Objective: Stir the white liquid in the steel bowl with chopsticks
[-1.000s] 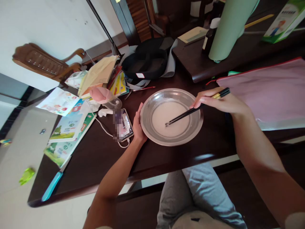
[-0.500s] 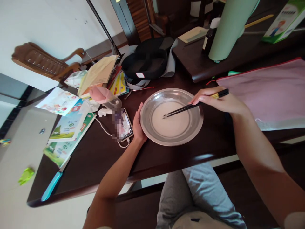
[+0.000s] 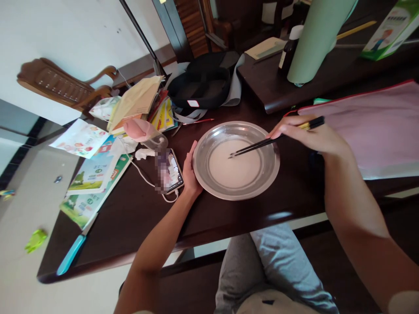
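A round metal bowl [image 3: 203,174] with a wide rim stands on the dark wooden table, holding a pale, milky liquid [image 3: 234,170]. My left hand [image 3: 191,172] grips the bowl's left side, its fingers along the outside of the rim. In my right hand [image 3: 296,131] is a pair of black chopsticks [image 3: 258,145] with gold bands near the top. They slant down to the left over the bowl's right rim, and their tips are at the liquid near the middle.
Left of the bowl lie a plugged-in phone [image 3: 175,172], a pink-topped clear cup [image 3: 144,133], booklets [image 3: 94,174] and a blue-handled knife [image 3: 72,253]. A black case [image 3: 199,89] sits behind. To the right are a pink mesh pouch [image 3: 376,126], a green cylinder [image 3: 314,43] and a dark bottle [image 3: 290,50].
My right hand has shifted slightly to the right and up with the chopsticks. Their tips have moved a little right and away from me in the bowl. My left hand stays put.
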Demonstrator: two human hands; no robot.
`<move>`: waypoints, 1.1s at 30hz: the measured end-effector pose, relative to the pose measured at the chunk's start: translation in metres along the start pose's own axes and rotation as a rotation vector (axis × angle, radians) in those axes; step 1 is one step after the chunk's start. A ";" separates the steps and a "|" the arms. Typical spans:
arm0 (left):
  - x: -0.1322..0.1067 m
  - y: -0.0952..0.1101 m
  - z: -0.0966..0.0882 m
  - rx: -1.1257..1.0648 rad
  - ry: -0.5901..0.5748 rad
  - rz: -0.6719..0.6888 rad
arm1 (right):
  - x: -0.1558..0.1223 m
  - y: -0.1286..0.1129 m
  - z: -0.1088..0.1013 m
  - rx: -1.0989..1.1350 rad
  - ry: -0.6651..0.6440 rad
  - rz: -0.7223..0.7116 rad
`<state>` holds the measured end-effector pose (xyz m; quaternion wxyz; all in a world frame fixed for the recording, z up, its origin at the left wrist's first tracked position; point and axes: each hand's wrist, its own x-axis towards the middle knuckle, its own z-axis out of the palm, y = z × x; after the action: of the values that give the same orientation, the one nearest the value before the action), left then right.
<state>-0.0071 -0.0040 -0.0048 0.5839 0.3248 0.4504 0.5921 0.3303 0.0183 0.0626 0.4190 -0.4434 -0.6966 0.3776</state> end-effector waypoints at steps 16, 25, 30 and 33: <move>0.000 0.000 -0.001 0.008 -0.014 0.001 | -0.002 0.003 -0.008 0.021 0.139 0.008; 0.001 -0.001 -0.002 0.014 -0.018 0.005 | 0.001 -0.002 0.006 0.044 -0.095 -0.007; 0.001 -0.001 -0.001 0.005 -0.009 0.008 | -0.002 0.002 -0.008 0.064 0.143 -0.005; 0.001 -0.001 -0.002 0.014 -0.007 0.013 | -0.001 -0.002 -0.003 0.088 0.003 -0.015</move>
<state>-0.0083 -0.0032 -0.0066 0.5795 0.3338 0.4505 0.5915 0.3325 0.0169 0.0649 0.4420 -0.4198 -0.6820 0.4041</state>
